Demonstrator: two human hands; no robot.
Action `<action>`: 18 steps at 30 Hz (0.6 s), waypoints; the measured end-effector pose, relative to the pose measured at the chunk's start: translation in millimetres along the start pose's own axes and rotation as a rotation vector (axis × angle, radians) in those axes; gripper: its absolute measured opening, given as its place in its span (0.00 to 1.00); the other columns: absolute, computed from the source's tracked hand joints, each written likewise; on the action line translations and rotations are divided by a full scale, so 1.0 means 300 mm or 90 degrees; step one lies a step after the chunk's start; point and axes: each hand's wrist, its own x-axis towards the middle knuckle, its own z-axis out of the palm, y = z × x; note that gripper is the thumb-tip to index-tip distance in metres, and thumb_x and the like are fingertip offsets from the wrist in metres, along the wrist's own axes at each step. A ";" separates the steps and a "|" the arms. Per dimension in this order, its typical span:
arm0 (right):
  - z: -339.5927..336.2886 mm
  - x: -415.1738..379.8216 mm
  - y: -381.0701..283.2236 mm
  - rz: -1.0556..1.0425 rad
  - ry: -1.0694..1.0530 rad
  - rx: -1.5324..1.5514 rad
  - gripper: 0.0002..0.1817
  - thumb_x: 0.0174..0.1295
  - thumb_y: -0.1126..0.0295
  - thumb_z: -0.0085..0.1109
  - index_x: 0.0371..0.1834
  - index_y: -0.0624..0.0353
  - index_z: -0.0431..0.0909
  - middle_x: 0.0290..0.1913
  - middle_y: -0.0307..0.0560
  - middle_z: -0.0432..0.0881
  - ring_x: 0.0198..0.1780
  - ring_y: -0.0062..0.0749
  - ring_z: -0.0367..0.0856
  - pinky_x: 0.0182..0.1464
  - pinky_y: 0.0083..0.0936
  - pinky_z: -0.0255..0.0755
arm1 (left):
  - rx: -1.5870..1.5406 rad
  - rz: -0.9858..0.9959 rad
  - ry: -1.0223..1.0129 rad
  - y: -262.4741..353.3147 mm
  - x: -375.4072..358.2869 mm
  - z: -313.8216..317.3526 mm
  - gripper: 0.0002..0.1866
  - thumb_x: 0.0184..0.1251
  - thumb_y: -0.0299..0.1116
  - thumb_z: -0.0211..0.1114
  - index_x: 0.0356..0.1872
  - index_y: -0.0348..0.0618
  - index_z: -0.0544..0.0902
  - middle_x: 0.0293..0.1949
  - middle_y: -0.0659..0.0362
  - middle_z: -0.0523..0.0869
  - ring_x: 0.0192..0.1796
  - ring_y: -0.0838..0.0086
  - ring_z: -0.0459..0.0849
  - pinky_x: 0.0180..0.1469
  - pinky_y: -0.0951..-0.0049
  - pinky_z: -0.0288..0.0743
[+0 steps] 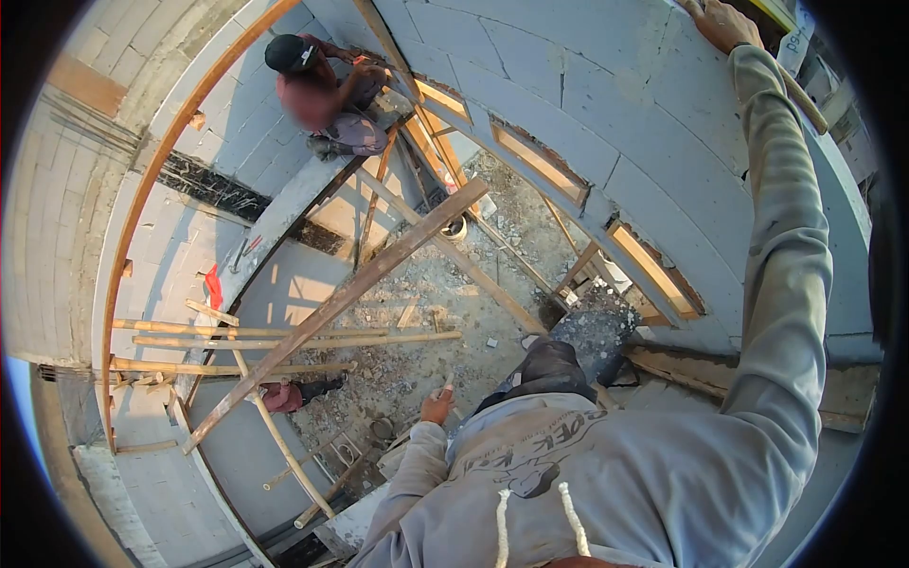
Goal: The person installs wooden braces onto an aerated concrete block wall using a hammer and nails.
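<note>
My right hand (pixel 724 24) reaches up to the top edge of the grey block wall (pixel 653 123), its fingers bent over the edge and partly cut off by the frame. Just beyond my right wrist, a wooden handle (pixel 805 102) sticks out along the wall top; its other end is hidden. Low in front of my body is my left hand (pixel 437 405), fingers curled in. A small pale tip shows above those fingers, too small to name. Beneath it lies the rubble-strewn floor (pixel 407 355).
A co-worker (pixel 327 95) crouches on the concrete ledge (pixel 284 204) at upper left. Another person (pixel 289 394) is partly visible below. A long plank (pixel 341 308) slants across the drop, with bamboo poles (pixel 294 338) beside it. Window openings (pixel 540 161) line the wall; a bucket (pixel 454 229) stands below.
</note>
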 end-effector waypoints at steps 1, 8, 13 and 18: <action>0.015 0.021 0.008 0.041 -0.030 0.010 0.29 0.70 0.45 0.35 0.52 0.57 0.79 0.52 0.60 0.81 0.53 0.53 0.80 0.56 0.42 0.72 | 0.002 -0.004 0.001 0.020 -0.013 0.008 0.32 0.62 0.48 0.66 0.53 0.25 0.75 0.40 0.49 0.85 0.40 0.66 0.85 0.43 0.70 0.80; 0.022 0.029 0.016 0.015 -0.046 -0.028 0.29 0.69 0.44 0.37 0.52 0.55 0.79 0.54 0.58 0.80 0.54 0.53 0.79 0.55 0.42 0.72 | 0.050 0.001 -0.036 0.083 -0.004 0.050 0.31 0.63 0.52 0.64 0.54 0.32 0.76 0.43 0.51 0.85 0.43 0.68 0.85 0.43 0.70 0.77; 0.024 0.018 0.016 0.038 -0.026 0.011 0.29 0.69 0.43 0.38 0.55 0.55 0.78 0.55 0.61 0.79 0.56 0.51 0.79 0.58 0.43 0.70 | 0.037 0.032 -0.036 0.032 0.021 0.041 0.30 0.64 0.54 0.62 0.55 0.37 0.76 0.43 0.52 0.86 0.43 0.68 0.86 0.42 0.69 0.75; 0.070 0.072 0.063 0.019 -0.011 -0.023 0.37 0.65 0.36 0.40 0.55 0.62 0.74 0.48 0.62 0.81 0.50 0.50 0.81 0.54 0.42 0.72 | 0.028 0.001 -0.017 -0.013 -0.032 0.017 0.31 0.62 0.55 0.64 0.53 0.37 0.77 0.41 0.53 0.86 0.39 0.69 0.86 0.38 0.72 0.74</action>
